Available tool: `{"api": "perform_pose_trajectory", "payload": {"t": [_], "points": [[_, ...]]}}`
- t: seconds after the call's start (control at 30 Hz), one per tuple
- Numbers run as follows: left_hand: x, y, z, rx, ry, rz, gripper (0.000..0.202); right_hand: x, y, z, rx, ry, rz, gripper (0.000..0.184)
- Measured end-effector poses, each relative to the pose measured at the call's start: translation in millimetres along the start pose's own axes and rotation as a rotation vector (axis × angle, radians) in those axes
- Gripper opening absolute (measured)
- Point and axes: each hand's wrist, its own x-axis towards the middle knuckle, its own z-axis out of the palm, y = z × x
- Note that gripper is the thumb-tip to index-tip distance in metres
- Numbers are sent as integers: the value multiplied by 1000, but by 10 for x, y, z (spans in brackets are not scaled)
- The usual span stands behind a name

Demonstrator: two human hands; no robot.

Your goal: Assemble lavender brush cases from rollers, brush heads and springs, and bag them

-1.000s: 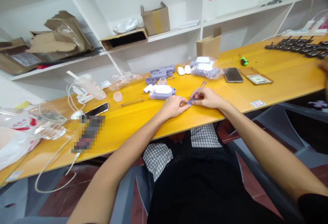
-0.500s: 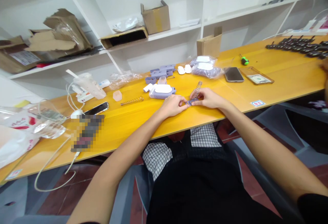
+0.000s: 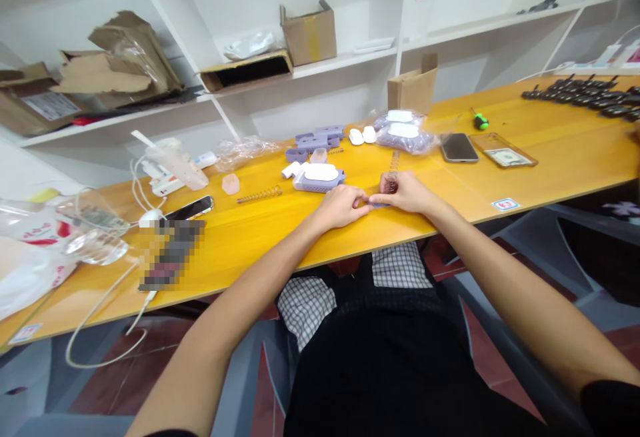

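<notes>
My left hand (image 3: 341, 205) and my right hand (image 3: 406, 193) meet on the yellow table (image 3: 550, 157), fingers pinched together on a small purple plastic part (image 3: 375, 203) between them. A coiled metal spring (image 3: 393, 172) sticks up from behind my right hand's fingers. Just beyond my left hand lies a purple and white plastic assembly (image 3: 319, 177). More purple parts (image 3: 316, 139) and white caps (image 3: 362, 135) lie farther back.
A loose spring (image 3: 259, 194) and a small translucent piece (image 3: 231, 184) lie to the left. A phone (image 3: 457, 147), a clear tray with a banknote (image 3: 503, 149) and a green screwdriver (image 3: 477, 117) sit to the right. Black parts (image 3: 585, 91) line the far right. Plastic bags and cables crowd the left end.
Both hands stay pinched on the small purple part. The spring by my right hand has tipped more upright, and my right hand has closed in slightly.
</notes>
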Motion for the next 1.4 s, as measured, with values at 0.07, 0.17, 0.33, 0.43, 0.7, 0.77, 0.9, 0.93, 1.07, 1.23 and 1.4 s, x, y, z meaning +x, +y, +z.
{"api": "perform_pose_trajectory", "payload": {"t": [0.07, 0.17, 0.33, 0.43, 0.7, 0.77, 0.9, 0.93, 1.07, 1.23, 1.4], "points": [[2, 8, 9, 6, 0, 7, 31, 5, -20, 15, -56, 30, 3, 56], [5, 12, 18, 14, -4, 13, 32, 3, -18, 15, -34, 37, 21, 56], [7, -2, 7, -19, -20, 17, 26, -41, 27, -140, 214, -141, 40, 40], [2, -16, -2, -29, -21, 27, 29, -80, 46, -297, 258, -274, 32, 34], [-26, -28, 7, 9, -18, 76, 44, -80, 78, -416, 257, -314, 84, 26], [-33, -24, 6, 22, -26, 79, 44, -74, 89, -409, 259, -306, 84, 26], [-36, -14, 8, 30, -28, 91, 39, -77, 88, -435, 236, -257, 72, 25], [-34, -15, 11, 25, -27, 91, 39, -78, 74, -446, 223, -251, 65, 26], [-19, -29, 27, -7, -22, 90, 37, -75, -32, -450, 187, -284, 55, 25], [-11, -44, 31, -20, 0, 102, 31, -59, -128, -356, 157, -319, 31, 22], [-8, -35, 13, -41, -1, 96, 27, -52, -89, -334, 117, -305, 26, 23]]}}
